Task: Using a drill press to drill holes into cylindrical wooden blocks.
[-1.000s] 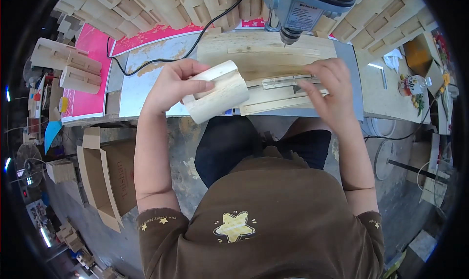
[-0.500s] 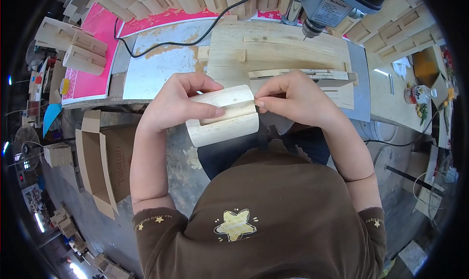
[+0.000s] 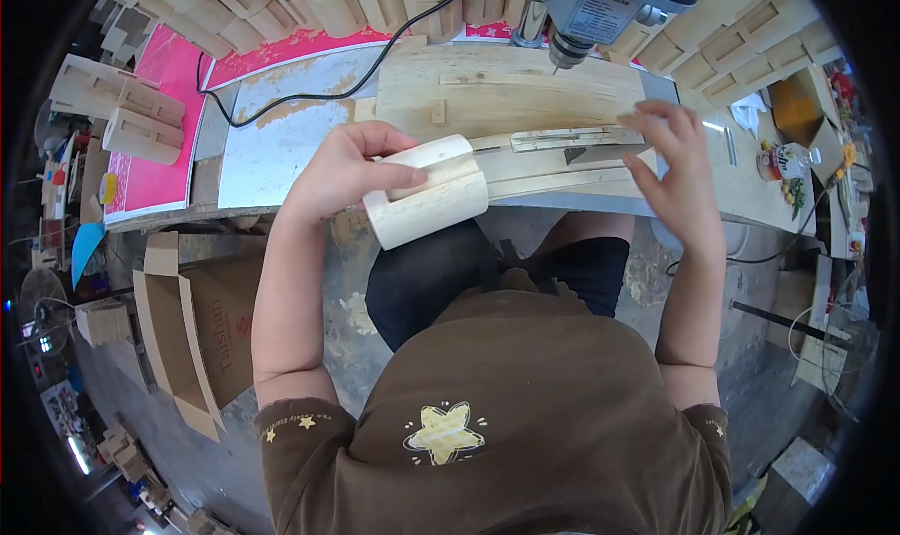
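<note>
left hand (image 3: 345, 174) is clasping slotted wooden cylinder (image 3: 433, 202) at its near-thumb end | right hand (image 3: 677, 171) is hovering empty, fingers parted, cylinder lying well leftward | risk: cylinder could be twisting loose, one hand alone gripping it

Left hand (image 3: 342, 173) gripping, right hand (image 3: 684, 177) seemingly spread

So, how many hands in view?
2. Left hand grips the slotted wooden piece, left of centre; right hand is open near the right side of the workbench. No others visible; background clutter could hide some.
</note>
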`<control>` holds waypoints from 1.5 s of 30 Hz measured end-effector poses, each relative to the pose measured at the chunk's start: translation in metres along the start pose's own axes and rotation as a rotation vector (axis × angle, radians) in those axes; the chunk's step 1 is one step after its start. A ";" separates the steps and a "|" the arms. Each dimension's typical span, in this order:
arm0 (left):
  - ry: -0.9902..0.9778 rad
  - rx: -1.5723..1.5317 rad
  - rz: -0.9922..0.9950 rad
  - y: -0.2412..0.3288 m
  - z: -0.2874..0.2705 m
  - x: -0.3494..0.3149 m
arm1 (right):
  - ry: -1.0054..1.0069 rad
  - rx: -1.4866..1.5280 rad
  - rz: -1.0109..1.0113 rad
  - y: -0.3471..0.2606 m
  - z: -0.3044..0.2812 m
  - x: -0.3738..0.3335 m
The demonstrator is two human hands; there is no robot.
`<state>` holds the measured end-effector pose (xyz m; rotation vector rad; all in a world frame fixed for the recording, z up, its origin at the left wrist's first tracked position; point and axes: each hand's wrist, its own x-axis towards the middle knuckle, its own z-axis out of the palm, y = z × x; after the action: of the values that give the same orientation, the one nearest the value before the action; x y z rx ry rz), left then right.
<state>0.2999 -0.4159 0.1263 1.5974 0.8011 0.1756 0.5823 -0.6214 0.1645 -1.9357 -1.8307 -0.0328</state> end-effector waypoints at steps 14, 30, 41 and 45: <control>-0.142 -0.001 0.022 -0.005 0.015 0.068 | 0.022 0.297 0.124 0.069 0.059 -0.009; 0.382 -0.526 0.678 -0.045 0.121 0.044 | 0.212 0.305 0.103 0.048 0.079 -0.021; 0.708 0.631 0.595 -0.070 0.133 0.029 | 0.434 0.221 0.340 0.061 0.114 -0.036; 0.685 0.640 0.589 -0.060 0.130 0.048 | 0.301 0.001 0.505 0.079 0.099 -0.008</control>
<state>0.3830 -0.4950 0.0275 2.4070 0.9257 1.0142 0.6265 -0.5936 0.0489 -2.1985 -1.1208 -0.1495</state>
